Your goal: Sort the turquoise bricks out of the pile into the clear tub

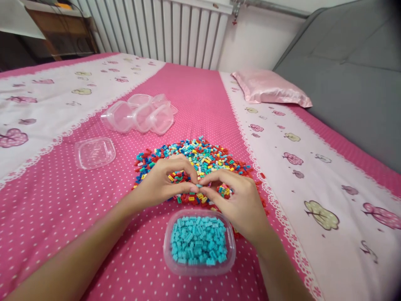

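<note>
My left hand (171, 177) and my right hand (236, 196) meet fingertip to fingertip above a pile of small toy bricks (206, 152). Both hands pinch a tiny light-blue brick (199, 185) between thumbs and forefingers; most of it is hidden by the fingertips. The pile mixes red, blue, yellow, white and turquoise bricks and spreads behind and beneath the hands. Just in front of them stands a clear plastic box (168, 251) without a lid, filled with turquoise bricks (199, 240).
A clear lid (95, 153) lies on the pink dotted bedspread (138, 251) at the left. Several clear containers (140, 113) are heaped behind it. A pink pillow (271, 85) rests near the grey headboard (351, 71). A white radiator (163, 31) lines the far wall.
</note>
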`<state>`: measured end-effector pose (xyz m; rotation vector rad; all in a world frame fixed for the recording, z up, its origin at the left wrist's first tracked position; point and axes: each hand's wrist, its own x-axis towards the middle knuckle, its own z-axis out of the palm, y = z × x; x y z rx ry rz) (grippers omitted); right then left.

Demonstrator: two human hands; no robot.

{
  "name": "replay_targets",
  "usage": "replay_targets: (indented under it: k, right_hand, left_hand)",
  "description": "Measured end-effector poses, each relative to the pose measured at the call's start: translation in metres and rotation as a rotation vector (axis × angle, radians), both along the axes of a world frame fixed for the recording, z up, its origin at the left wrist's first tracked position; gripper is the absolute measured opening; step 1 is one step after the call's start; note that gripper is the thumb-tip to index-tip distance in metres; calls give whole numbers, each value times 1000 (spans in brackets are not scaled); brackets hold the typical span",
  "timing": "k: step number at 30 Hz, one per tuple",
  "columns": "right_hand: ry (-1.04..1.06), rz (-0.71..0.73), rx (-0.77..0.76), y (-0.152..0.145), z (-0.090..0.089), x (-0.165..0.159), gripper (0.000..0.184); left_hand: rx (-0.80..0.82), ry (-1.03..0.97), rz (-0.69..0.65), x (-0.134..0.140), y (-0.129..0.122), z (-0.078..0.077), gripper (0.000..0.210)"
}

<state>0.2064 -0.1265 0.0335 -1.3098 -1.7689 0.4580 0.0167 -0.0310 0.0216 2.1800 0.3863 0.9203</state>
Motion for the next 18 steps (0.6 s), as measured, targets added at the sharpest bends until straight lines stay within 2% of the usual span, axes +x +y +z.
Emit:
replay_targets:
  k: [4,8,11,18]
  right_hand:
    - [-76,133,-178,-6,10,12,13]
    - [-220,334,-354,-17,18,20,19]
    - [-324,467,-417,-25,16,17,20]
    - [-440,485,-435,-30,11,6,18]
  left_hand:
    - [20,53,-56,-3,4,2,32]
    - [18,45,12,-3,7,3,37]
    - [26,55,26,-3,8,1,36]
    - [52,85,35,-2,7,0,35]
